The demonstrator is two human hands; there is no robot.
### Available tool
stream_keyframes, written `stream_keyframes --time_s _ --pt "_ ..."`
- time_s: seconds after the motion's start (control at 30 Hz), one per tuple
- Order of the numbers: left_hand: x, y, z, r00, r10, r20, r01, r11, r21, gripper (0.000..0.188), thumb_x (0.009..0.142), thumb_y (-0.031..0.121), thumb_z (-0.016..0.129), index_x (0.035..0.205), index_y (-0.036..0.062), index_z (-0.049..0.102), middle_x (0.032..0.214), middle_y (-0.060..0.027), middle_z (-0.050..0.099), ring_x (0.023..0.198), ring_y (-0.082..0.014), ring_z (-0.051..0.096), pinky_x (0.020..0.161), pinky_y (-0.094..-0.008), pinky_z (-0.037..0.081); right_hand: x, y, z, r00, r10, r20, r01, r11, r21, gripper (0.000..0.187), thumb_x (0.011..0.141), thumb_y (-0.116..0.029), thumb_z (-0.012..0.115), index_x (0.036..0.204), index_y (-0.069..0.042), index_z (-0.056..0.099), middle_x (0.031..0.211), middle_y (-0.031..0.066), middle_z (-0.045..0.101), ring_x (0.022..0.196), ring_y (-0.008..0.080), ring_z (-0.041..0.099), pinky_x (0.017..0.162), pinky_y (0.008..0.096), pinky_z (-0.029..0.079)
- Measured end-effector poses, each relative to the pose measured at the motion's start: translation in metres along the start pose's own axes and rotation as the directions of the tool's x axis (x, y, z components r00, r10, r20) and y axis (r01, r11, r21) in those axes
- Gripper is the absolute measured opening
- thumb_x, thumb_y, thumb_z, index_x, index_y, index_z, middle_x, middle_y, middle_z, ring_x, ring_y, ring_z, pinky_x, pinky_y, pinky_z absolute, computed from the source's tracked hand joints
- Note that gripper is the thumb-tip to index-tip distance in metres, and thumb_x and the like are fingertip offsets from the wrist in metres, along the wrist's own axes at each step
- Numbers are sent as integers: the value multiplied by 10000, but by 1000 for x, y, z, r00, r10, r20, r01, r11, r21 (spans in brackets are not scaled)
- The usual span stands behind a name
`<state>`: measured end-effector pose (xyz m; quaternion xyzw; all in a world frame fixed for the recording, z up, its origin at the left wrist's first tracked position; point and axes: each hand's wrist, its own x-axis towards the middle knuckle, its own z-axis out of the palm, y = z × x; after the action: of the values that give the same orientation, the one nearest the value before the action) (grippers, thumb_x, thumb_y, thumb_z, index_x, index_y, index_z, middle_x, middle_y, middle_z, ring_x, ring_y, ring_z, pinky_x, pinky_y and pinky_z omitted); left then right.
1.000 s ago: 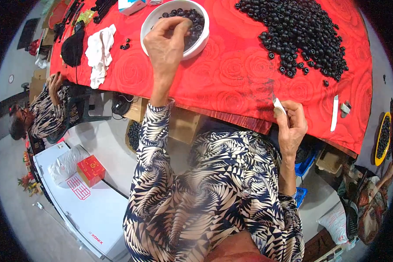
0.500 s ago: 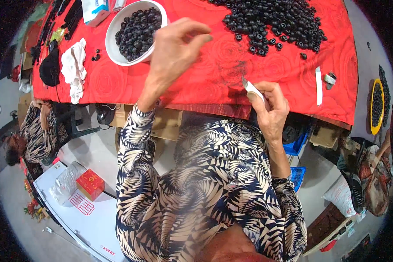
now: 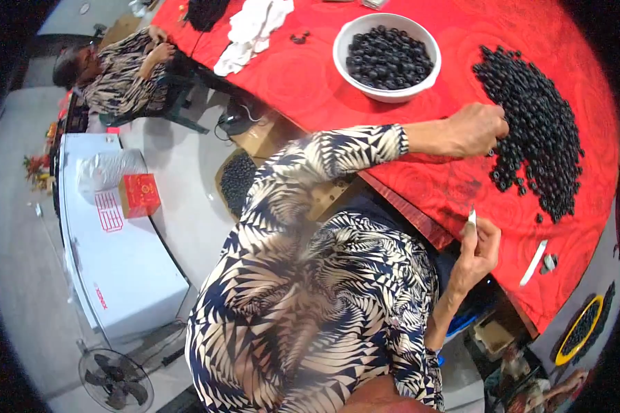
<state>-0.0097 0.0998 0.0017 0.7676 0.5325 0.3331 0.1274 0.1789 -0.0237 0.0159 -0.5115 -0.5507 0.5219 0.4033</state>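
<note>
My left hand (image 3: pixel 472 131) reaches across the red-covered table to the near left edge of a big pile of small black ring-like parts (image 3: pixel 537 131). Its fingers are pinched together; whether a part sits between them is hidden. Closer to the table's front edge, my right hand (image 3: pixel 479 253) grips a small white-wrapped blade (image 3: pixel 472 219), tip pointing away from me. Dark crumbs lie on the cloth just beyond that tip. Behind my left hand stands a white bowl (image 3: pixel 426 84) filled with the same black parts.
On the red cloth (image 3: pixel 310 82) are a white rag (image 3: pixel 255 31), a few loose black parts and, at right, a white strip (image 3: pixel 534 263) beside a small dark object (image 3: pixel 549 263). Two other people (image 3: pixel 127 76) sit nearby, left and lower right. A fan (image 3: pixel 116 378) stands lower left.
The view has turned, so the table sits further right. My left hand has gone from beside the bowl to the pile, its fingers now closed together. My right hand keeps hold of the blade.
</note>
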Motion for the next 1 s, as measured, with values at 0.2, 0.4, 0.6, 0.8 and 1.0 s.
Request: stream_keyframes --time_s 0.2,0.4,0.6,0.8,1.0 --pt "-6 -3 -3 998 -12 -60 5 994 -106 153 593 28 603 742 -3 620 767 -194 560 743 -363 572 627 -440 474 1 1 3 999 -6 32 6 1000 -29 115 813 -48 569 897 22 532 752 36 559 657 88 514 607 205 414" --pt "-7 -9 0 997 0 -73 -10 992 -128 146 588 28 615 731 -3 618 758 -197 561 736 -364 571 613 -443 463 1 -2 4 999 -14 40 16 998 -56 121 816 -62 567 892 24 529 734 42 558 645 95 514 595 211 412" --pt "-10 -6 2 995 -67 -80 53 984 -167 110 587 24 630 688 -4 599 722 -190 567 711 -359 575 596 -435 460 0 -4 7 999 -9 53 12 999 -52 127 816 -69 569 892 25 529 723 49 558 642 98 516 587 209 410" --pt "-12 -5 -4 992 -118 -37 107 970 -218 127 575 40 653 678 -9 597 704 -193 585 706 -353 586 602 -425 467 0 0 8 998 -6 57 9 998 -58 135 814 -74 566 896 27 529 718 53 560 636 101 514 589 212 410" --pt "-20 -6 -7 992 -103 -79 85 975 -207 151 582 70 657 690 -17 596 702 -190 576 702 -355 578 602 -433 456 -1 -4 10 997 -10 73 15 998 -69 136 813 -72 565 900 26 528 721 54 561 634 103 512 584 217 406"
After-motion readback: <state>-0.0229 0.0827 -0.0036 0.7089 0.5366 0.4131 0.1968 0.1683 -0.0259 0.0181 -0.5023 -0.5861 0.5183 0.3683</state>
